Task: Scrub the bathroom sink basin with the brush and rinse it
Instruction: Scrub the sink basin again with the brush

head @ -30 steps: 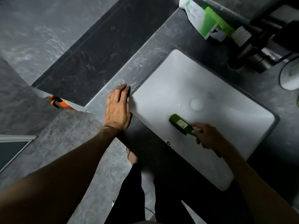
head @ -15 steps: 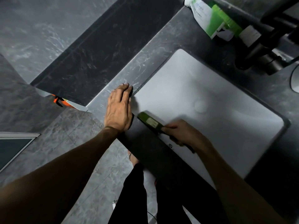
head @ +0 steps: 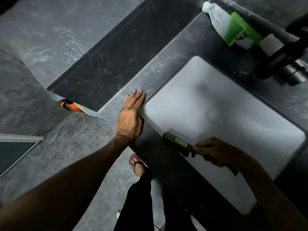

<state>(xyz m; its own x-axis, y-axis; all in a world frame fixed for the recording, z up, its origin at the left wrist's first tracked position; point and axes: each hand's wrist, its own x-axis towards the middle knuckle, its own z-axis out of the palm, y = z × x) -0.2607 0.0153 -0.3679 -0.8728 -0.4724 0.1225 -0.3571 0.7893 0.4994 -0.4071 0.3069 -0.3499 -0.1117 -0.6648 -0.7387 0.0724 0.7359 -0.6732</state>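
A white rectangular sink basin (head: 233, 114) is set into a dark stone counter (head: 160, 72). My right hand (head: 216, 151) is shut on the handle of a green scrub brush (head: 179, 143), whose head presses against the basin's near wall by the front rim. My left hand (head: 130, 115) lies flat, fingers together, on the counter at the basin's left corner. The drain (head: 211, 114) shows faintly in the middle of the basin.
A black faucet (head: 283, 62) stands at the back right of the basin. A green and white tube (head: 228, 25) lies on the counter behind it. An orange object (head: 71, 105) sits on the floor at left. My sandalled foot (head: 137, 165) is below the counter edge.
The brush went from mid-basin to the near left wall, then slid back right along the front wall. My left hand stayed planted on the counter.
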